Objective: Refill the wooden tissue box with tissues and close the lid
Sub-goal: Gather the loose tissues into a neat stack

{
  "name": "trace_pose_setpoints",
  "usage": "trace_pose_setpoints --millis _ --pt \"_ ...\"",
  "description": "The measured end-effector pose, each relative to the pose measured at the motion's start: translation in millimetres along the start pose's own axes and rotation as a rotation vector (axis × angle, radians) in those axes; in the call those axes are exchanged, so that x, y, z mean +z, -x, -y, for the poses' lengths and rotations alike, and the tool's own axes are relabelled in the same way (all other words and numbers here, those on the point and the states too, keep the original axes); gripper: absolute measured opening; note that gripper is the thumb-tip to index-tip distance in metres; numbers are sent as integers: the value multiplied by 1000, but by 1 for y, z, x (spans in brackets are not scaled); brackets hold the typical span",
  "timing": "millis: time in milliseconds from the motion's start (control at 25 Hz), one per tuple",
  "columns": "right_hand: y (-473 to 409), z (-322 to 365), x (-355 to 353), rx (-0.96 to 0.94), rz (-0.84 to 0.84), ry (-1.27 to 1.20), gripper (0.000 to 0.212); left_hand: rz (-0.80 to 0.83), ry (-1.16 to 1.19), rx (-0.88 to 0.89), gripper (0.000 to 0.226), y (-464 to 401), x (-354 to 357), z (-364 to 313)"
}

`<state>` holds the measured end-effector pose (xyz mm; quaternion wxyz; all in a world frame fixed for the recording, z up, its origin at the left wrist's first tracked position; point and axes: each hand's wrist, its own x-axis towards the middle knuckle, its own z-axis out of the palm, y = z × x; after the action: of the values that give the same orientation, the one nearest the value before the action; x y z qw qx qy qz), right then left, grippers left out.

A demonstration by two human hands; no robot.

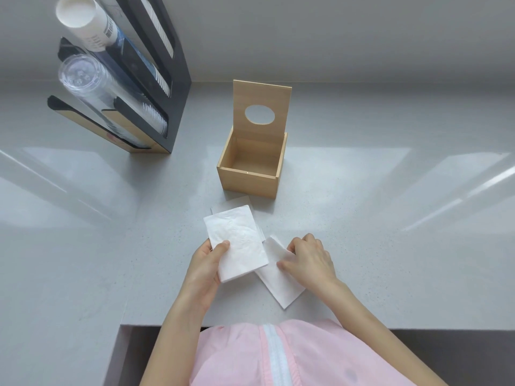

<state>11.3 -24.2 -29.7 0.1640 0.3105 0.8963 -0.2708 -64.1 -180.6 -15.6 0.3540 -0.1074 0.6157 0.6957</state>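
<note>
The wooden tissue box stands on the grey counter with nothing inside it. Its lid, with an oval hole, stands upright at the back. Below the box, my left hand holds a folded stack of white tissues with the thumb on top. My right hand pinches another white tissue that lies on the counter, partly under the held stack. One more tissue lies flat just in front of the box.
A black and wood cup dispenser stands at the back left, holding paper cups and clear plastic cups. The counter's front edge runs close to my body, with a step down at the left.
</note>
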Motion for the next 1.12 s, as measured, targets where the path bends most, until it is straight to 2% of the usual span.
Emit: trace_pose_setpoints --millis 120,240,360,440,480,600,680,760,800,920,1120 --pt "0 -8 -7 -3 -25 -129 3 -10 15 -2 21 0 1 0" --pt "1 -18 -23 26 -28 -357 6 -1 18 -11 21 -2 1 0" --pt "4 -19 -44 -4 -71 -485 13 45 8 -21 22 -4 2 -2" --pt "9 -9 -59 -39 -95 -664 15 64 -12 -29 23 -4 5 -2" --pt "11 -3 -66 -78 -65 -809 14 69 -21 -34 23 -4 6 -2" --pt "16 20 -71 -176 218 -1297 18 119 -56 -43 28 -4 10 -1" --pt "12 31 -55 -170 255 -1240 17 170 -89 -30 27 -2 12 -1" --pt "6 38 -35 -125 151 -1029 6 183 -92 -13 25 -1 13 -2" --pt "4 38 -27 -101 104 -963 10 182 -80 -12 26 -1 12 -2" --pt "1 37 -13 -32 4 -883 6 189 -50 -25 24 -1 9 -1" --pt "-2 35 -11 -56 -15 -790 10 206 -30 -49 31 -1 8 -1"
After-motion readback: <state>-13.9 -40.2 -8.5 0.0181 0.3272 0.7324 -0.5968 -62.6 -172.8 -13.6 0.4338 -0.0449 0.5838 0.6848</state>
